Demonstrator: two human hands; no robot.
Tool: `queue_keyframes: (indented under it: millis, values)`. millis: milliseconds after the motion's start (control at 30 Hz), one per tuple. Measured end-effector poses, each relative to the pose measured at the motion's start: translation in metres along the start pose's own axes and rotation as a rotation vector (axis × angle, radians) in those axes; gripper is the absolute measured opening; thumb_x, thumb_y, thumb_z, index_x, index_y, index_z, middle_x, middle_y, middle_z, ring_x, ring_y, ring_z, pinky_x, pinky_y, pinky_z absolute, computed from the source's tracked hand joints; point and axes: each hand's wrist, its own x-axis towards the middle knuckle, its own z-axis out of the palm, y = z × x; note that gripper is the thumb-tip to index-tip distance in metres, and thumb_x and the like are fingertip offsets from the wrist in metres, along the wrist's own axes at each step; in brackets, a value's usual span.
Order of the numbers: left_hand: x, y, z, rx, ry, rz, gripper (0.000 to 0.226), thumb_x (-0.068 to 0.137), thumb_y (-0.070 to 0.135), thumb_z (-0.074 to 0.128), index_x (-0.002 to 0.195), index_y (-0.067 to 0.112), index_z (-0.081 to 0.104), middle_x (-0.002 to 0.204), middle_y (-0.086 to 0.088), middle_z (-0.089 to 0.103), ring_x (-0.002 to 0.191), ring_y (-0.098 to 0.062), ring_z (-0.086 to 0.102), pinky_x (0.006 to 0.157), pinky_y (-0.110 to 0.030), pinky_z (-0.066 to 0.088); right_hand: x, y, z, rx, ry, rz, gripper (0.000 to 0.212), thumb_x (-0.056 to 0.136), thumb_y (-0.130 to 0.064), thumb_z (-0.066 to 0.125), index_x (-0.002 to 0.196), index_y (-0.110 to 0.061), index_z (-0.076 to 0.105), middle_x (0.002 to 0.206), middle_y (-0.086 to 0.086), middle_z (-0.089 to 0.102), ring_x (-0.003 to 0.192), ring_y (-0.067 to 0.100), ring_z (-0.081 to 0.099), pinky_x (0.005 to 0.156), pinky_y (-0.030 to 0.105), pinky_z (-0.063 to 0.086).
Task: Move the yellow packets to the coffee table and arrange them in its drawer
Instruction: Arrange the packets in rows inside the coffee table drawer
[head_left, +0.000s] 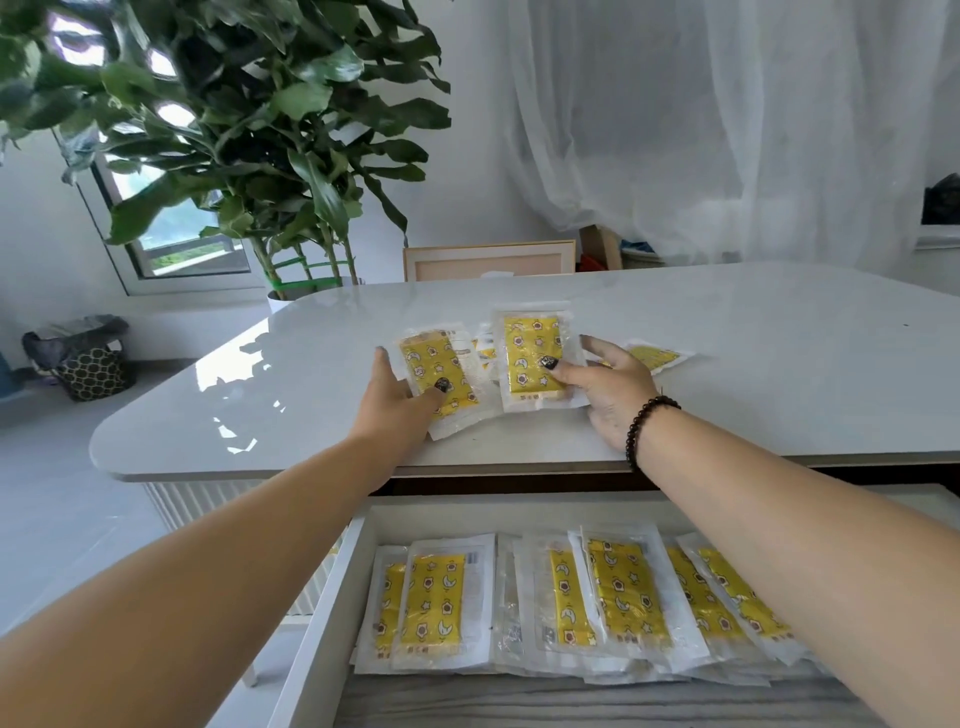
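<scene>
On the glossy white coffee table top, near its front edge, you have both hands on the last of the flat yellow packets in clear plastic wrappers: your left hand grips one packet with the thumb curled over its printed face and the fingers hidden beneath or behind it, and your right hand, the one with the dark beaded bracelet, pinches a second packet that stands tilted up off the surface, thumb pressed on its front. A few more packets lie loose behind and between your hands, one just beyond your right fingers. Below, the open white drawer already holds overlapping rows of packets across most of its width. The wrappers look slick and thin, so a one-thumb pinch could let a packet slide out as you lift it over the table edge, and it would likely drop onto the floor or land crooked on the rows. Lowering both at once could also nudge the leaning stacks in the drawer and spoil the arrangement. Watch the loose packets behind your hands too; a careless sweep of the wrist may push them farther off.
</scene>
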Motion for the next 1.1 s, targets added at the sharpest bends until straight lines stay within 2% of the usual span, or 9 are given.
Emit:
queue_keyframes:
  millis: [67,133,333,467,533,633,833,1000,1100]
  values:
    - [0.001,-0.001,0.001,-0.043,-0.009,0.014,0.038,0.093,0.01,0.06,0.126,0.024,0.046,0.106,-0.001,0.071,0.079,-0.01,0.066,0.068,-0.024,0.052,-0.003,0.005,0.011,-0.026,-0.004,-0.028,0.056,0.064,0.005,0.081,0.116,-0.006,0.062,0.109,0.012,0.067,0.101,0.026,0.065,0.096,0.04,0.051]
    - [0.001,-0.001,0.001,-0.054,-0.005,0.038,0.026,0.095,0.01,0.056,0.117,0.021,0.051,0.097,0.004,0.069,0.079,-0.01,0.065,0.071,-0.024,0.051,-0.009,0.007,0.021,-0.219,-0.017,-0.108,0.045,0.064,-0.006,0.085,0.105,-0.007,0.067,0.1,0.007,0.07,0.095,0.023,0.067,0.088,0.034,0.055]
    - [-0.001,-0.001,-0.002,-0.125,-0.026,0.038,0.027,0.092,0.017,0.064,0.117,0.018,0.055,0.095,0.0,0.071,0.084,-0.016,0.07,0.074,-0.028,0.056,-0.023,0.018,0.052,-0.668,-0.034,-0.332,0.033,0.066,-0.033,0.085,0.082,-0.012,0.066,0.076,-0.004,0.061,0.069,0.009,0.054,0.067,0.022,0.048]
    - [-0.001,-0.003,-0.006,-0.19,0.029,0.033,0.03,0.085,0.006,0.071,0.108,0.019,0.057,0.09,0.001,0.071,0.076,-0.011,0.069,0.068,-0.021,0.057,-0.024,0.014,0.056,-0.6,-0.052,-0.349,0.027,0.078,-0.029,0.074,0.059,-0.017,0.059,0.052,-0.01,0.05,0.052,0.005,0.045,0.054,0.017,0.038]
    - [0.006,-0.003,-0.012,-0.425,0.143,-0.051,0.028,0.087,0.001,0.067,0.11,0.015,0.056,0.099,-0.003,0.069,0.081,-0.015,0.069,0.075,-0.031,0.059,-0.021,0.008,0.056,-0.46,0.068,-0.337,0.011,0.083,-0.023,0.066,0.074,-0.016,0.068,0.061,-0.01,0.058,0.058,0.005,0.053,0.057,0.016,0.044]
    - [0.017,-0.006,-0.021,-0.794,0.358,-0.142,0.029,0.091,-0.004,0.056,0.115,0.008,0.049,0.111,-0.007,0.06,0.084,-0.02,0.065,0.061,-0.03,0.061,-0.011,0.007,0.059,-0.538,0.228,-0.384,0.01,0.089,-0.018,0.057,0.095,-0.015,0.064,0.083,-0.007,0.061,0.072,0.008,0.055,0.071,0.027,0.052]
    - [0.02,-0.008,-0.016,-0.667,0.52,-0.105,0.035,0.093,-0.002,0.043,0.121,0.019,0.043,0.107,0.003,0.055,0.083,-0.013,0.063,0.06,-0.028,0.06,-0.002,0.024,0.084,-1.125,0.01,-0.9,0.035,0.086,-0.023,0.062,0.119,-0.01,0.056,0.118,0.009,0.054,0.109,0.025,0.049,0.089,0.035,0.042]
    - [0.015,-0.009,-0.014,-0.562,0.594,-0.076,0.052,0.092,0.003,0.039,0.14,0.022,0.034,0.115,0.002,0.058,0.077,-0.01,0.064,0.066,-0.029,0.061,0.002,0.028,0.097,-1.537,-0.467,-0.529,0.047,0.096,-0.05,0.034,0.137,-0.03,0.046,0.141,0.005,0.046,0.131,0.027,0.04,0.104,0.04,0.033]
    - [0.014,-0.009,-0.015,-0.473,0.588,-0.074,0.051,0.092,0.006,0.039,0.139,0.023,0.033,0.113,0.001,0.059,0.083,-0.016,0.064,0.082,-0.04,0.059,-0.002,0.025,0.095,-1.388,-0.437,-0.416,0.04,0.096,-0.049,0.037,0.082,-0.026,0.065,0.094,0.005,0.063,0.095,0.026,0.058,0.083,0.033,0.043]
